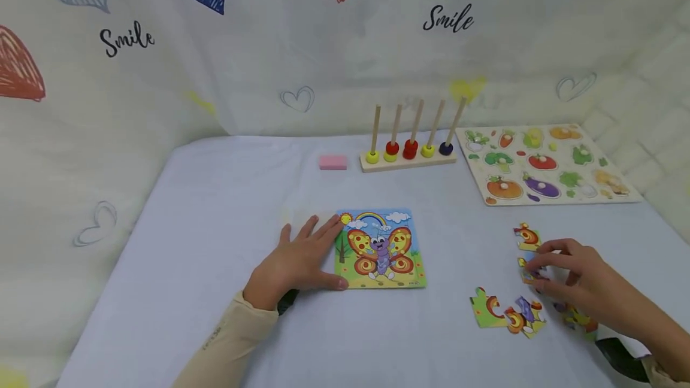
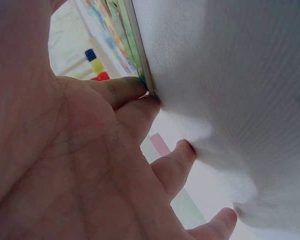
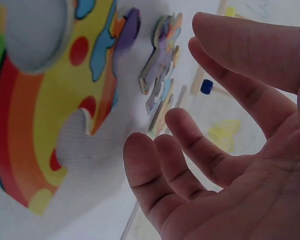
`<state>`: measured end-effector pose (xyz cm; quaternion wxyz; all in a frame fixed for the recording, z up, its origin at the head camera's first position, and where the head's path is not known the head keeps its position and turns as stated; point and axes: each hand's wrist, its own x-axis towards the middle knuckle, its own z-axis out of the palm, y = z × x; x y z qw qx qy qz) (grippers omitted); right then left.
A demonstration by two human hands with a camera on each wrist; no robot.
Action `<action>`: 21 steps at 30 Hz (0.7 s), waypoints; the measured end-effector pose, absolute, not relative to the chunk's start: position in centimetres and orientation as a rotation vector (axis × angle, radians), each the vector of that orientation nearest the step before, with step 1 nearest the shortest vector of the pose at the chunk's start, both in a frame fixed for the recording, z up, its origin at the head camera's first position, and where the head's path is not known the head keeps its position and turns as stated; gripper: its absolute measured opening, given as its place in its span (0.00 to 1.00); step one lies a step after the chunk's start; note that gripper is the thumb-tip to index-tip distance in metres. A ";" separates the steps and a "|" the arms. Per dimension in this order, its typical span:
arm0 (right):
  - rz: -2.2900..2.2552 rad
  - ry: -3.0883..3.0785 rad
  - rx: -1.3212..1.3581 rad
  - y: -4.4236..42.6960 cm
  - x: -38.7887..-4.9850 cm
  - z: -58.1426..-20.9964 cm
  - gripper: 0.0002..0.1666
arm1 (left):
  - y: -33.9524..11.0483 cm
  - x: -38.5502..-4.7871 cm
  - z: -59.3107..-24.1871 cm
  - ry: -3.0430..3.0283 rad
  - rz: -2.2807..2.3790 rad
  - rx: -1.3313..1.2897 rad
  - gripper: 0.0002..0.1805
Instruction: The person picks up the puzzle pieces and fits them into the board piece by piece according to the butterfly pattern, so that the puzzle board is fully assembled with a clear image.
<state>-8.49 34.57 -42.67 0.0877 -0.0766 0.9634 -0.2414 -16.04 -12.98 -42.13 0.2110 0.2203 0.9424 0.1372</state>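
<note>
A square butterfly puzzle (image 1: 380, 250) lies flat on the white-covered table. My left hand (image 1: 299, 259) rests at its left side with fingers spread; the left wrist view shows fingertips against the board's edge (image 2: 137, 50). At the right, my right hand (image 1: 584, 274) hovers over loose puzzle pieces, thumb and fingertips around a small piece (image 1: 523, 263). The right wrist view shows a gap between thumb and fingers with nothing in it. An orange-and-yellow piece (image 1: 528, 237) lies just beyond that hand. Nearer me are a green piece (image 1: 485, 311) and a purple-and-orange cluster (image 1: 525, 317).
More pieces (image 1: 582, 321) lie partly hidden beneath the right wrist. At the back stand a peg bead stacker (image 1: 408, 161) and a pink block (image 1: 333, 163). A vegetable puzzle board (image 1: 550, 166) lies at the back right. A printed cloth (image 1: 259, 47) hangs behind the table.
</note>
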 end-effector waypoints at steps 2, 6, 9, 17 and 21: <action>-0.732 2.851 -0.227 34.7 -8.6 -42.8 0.10 | -12.9 -16.0 -42.2 2.622 0.384 0.610 0.61; -0.708 2.895 -0.271 34.7 -8.8 -43.2 0.11 | -12.8 -16.1 -42.3 2.634 0.376 0.603 0.61; -0.665 2.952 -0.303 34.7 -8.7 -43.8 0.14 | -12.7 -16.0 -42.3 2.632 0.369 0.607 0.61; -0.638 3.077 -0.456 34.6 -8.7 -44.8 0.23 | -12.7 -16.0 -42.1 2.639 0.372 0.608 0.61; -0.645 3.121 -0.527 34.5 -8.8 -45.2 0.26 | -12.8 -16.0 -42.1 2.639 0.378 0.603 0.61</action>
